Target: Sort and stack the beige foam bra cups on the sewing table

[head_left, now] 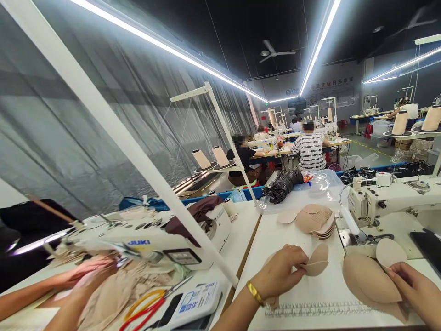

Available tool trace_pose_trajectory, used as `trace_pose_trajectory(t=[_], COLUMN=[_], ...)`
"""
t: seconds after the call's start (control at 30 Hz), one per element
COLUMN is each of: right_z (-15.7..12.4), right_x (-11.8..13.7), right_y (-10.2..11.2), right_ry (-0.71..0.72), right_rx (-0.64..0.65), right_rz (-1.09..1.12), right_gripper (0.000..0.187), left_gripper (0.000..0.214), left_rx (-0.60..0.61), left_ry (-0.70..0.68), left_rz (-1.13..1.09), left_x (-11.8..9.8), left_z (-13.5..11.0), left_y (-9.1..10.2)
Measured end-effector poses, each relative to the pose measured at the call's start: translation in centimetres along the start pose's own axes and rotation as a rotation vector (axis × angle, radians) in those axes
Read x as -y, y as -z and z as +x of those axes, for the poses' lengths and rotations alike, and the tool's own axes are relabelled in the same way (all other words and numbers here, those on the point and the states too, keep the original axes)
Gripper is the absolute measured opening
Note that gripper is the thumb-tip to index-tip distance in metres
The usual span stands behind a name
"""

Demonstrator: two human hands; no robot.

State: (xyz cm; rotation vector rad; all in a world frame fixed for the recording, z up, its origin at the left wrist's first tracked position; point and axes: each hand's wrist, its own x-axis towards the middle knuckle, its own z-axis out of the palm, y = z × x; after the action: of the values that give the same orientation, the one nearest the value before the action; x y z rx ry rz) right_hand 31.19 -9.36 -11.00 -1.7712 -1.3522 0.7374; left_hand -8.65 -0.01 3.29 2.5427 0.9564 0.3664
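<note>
My left hand [279, 272], with a gold band at the wrist, pinches the edge of a small beige fabric cup piece [319, 260] above the white table. Part of another beige piece shows under that hand. At the right, my right hand [413, 286] has thumb and finger closed on beige cup pieces [372, 278]: a large curved one with a smaller rounded flap on top. Which layers its fingers grip is partly hidden. Beyond my hands lies a stack of beige cup pieces [314, 219]. A sewing machine [392, 202] stands just past my right hand.
A ruler strip [320, 309] runs along the table's front. To the left, a co-worker's hands [98, 271] handle beige fabric at a JUKI machine [138, 241], near scissors [146, 310] and a white device [196, 305]. A clear plastic lid [324, 186] bears a black bag; a dark phone-like object [427, 248] lies right.
</note>
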Motion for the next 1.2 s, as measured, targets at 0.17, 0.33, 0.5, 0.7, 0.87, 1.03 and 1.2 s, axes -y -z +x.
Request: trace_pose_trajectory(t=[0.17,0.33,0.5,0.7,0.87,1.03,1.2], right_z=[-0.4,-0.8,-0.1,0.9,1.8,1.8,-0.2], right_x=[1.3,3.0,2.9,1.2,0.6,0.6,3.4], right_y=[-0.2,-1.6,-2.2,1.3,2.2,3.7,3.4], right_ry=[0.066,0.157,0.312,0.431,0.429,0.391,0.257], right_rx=[-0.122,-0.256,-0.263,-0.07,-0.01,-0.134,-0.194], right_rz=[-0.019,-0.083,-0.189,-0.351,-0.448,-0.432,-0.088], right_gripper=[0.049,0.041,0.037,0.046,0.05,0.05,0.062], left_gripper=[0.02,0.022,0.021,0.016,0.017,0.016,0.011], left_rx=[-0.024,-0.01,-0.001,0.019,0.016,0.009,-0.01], left_ry=[-0.007,-0.019,0.001,0.02,0.034,0.056,0.103], left_rz=[-0.021,-0.003,-0.008,-0.078,-0.126,-0.164,-0.285], left_x=[-0.9,-1.4,-1.7,-1.9,-2.0,-2.3,-2.6], left_z=[-0.3,-0.5,-1.1,-1.8,-1.8,-2.2,-2.1], left_y=[0.6,0.4,0.4,0.9,0.8,0.4,-0.1])
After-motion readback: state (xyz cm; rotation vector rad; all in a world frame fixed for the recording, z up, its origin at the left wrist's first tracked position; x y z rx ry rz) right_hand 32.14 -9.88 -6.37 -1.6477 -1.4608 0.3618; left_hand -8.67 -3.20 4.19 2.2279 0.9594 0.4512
